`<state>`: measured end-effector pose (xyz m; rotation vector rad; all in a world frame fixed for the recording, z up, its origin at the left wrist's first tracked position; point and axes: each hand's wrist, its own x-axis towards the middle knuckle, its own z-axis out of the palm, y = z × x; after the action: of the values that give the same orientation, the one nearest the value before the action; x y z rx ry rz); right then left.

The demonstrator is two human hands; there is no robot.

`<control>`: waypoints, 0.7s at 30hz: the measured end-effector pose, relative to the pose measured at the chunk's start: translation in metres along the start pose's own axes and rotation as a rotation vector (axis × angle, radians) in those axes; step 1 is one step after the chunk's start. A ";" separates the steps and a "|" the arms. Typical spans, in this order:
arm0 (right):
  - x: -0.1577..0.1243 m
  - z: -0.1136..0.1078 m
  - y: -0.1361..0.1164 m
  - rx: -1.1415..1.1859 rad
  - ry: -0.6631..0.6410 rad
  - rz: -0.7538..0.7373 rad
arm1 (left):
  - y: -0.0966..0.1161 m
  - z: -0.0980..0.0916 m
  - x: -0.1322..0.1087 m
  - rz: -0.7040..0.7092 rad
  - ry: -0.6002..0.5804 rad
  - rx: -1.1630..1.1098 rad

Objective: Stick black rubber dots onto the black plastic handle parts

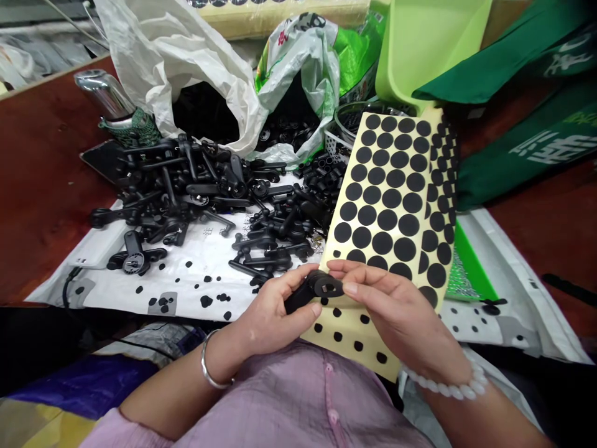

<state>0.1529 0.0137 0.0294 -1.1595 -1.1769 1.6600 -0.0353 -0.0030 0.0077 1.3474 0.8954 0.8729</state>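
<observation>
My left hand [273,314] is closed around a black plastic crank handle [298,300], with the round end pointing right. Over that end lies a black sticker [326,285] with a small opening near its middle. Thumb and forefinger of my right hand [396,308] pinch the sticker's right edge. Beneath both hands, a yellow backing sheet [345,205] carries rows of round black stickers, and small black dots show on its lower part. My fingers partly hide the handle.
Loose black handles [172,186] are heaped at left and centre. Behind stand a white sack [186,50], a green-and-white bag [298,74] and a light green dustpan-like scoop [433,50]. A bright green tray [476,267] with small metal pieces lies right of the sheet. Green cloth hangs at right.
</observation>
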 end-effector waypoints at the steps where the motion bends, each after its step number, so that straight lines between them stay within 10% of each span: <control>1: 0.000 -0.001 0.000 0.003 0.000 0.003 | 0.000 0.000 0.000 -0.002 -0.001 0.007; 21: 0.002 0.006 0.007 -0.065 0.026 -0.037 | -0.003 0.004 0.000 -0.001 0.074 0.131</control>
<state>0.1464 0.0121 0.0234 -1.1891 -1.2360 1.5850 -0.0320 -0.0047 0.0049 1.4347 1.0255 0.8798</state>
